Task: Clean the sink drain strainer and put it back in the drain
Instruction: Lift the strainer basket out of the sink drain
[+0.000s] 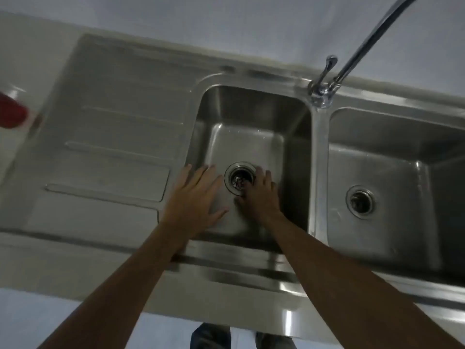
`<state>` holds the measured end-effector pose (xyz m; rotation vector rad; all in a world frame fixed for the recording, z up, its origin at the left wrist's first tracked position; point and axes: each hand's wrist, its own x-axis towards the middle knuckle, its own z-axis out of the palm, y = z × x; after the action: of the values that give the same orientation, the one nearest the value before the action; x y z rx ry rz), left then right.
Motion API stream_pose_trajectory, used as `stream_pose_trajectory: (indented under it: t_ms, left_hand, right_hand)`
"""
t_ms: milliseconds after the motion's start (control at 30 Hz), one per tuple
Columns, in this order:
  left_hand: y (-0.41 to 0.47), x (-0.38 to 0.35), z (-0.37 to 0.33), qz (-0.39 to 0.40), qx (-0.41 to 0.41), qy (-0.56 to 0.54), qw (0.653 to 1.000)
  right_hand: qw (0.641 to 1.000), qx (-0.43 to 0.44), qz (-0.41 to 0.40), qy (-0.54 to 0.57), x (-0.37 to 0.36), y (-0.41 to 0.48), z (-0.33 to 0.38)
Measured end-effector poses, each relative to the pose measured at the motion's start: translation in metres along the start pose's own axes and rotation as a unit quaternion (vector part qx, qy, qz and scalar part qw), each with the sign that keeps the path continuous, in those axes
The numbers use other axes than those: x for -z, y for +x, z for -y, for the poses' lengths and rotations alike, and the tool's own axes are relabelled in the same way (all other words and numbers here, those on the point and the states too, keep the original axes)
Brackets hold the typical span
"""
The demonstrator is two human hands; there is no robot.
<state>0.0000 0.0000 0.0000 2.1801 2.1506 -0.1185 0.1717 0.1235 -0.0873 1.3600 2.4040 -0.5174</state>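
The drain strainer sits in the drain of the left steel basin, a round metal cup with dark bits inside. My right hand reaches into the basin and rests at the strainer's right rim, fingers curled over its edge; whether they grip it is hidden. My left hand hovers flat just left of the drain, fingers spread, holding nothing.
A second basin with its own drain lies to the right. A chrome tap stands on the divider behind, its spout arching up to the right. A ribbed draining board lies to the left, with a red object at the far left edge.
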Motion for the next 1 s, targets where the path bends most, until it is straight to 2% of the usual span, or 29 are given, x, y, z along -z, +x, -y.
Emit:
stream_pose_trajectory:
  t_ms: [133,233,400,667,767,1000]
  left_hand:
    - [0.001,0.002,0.002,-0.012,0.015,0.006,1.000]
    - [0.002,-0.001,0.001,-0.009,0.012,0.008,1.000]
    - [0.002,0.000,0.002,-0.013,0.001,0.004,1.000]
    - [0.001,0.003,0.002,-0.004,0.010,-0.012,1.000]
    - [-0.001,0.007,-0.007,-0.001,0.052,-0.030,0.998]
    - [0.009,0.030,-0.082,-0.069,0.139,-0.130,0.979]
  right_hand:
    - [0.999,-0.036,0.006,-0.009,-0.010,0.007,0.001]
    - [1.000,-0.024,-0.001,-0.016,-0.012,0.011,0.003]
    - [0.998,0.032,-0.060,0.009,0.000,0.011,0.007]
    - [0.990,0.021,-0.115,0.083,0.023,0.006,0.004]
    - [0.977,0.050,-0.165,0.124,0.040,-0.010,0.001]
    - [0.920,0.094,-0.330,0.187,0.128,-0.074,-0.052]
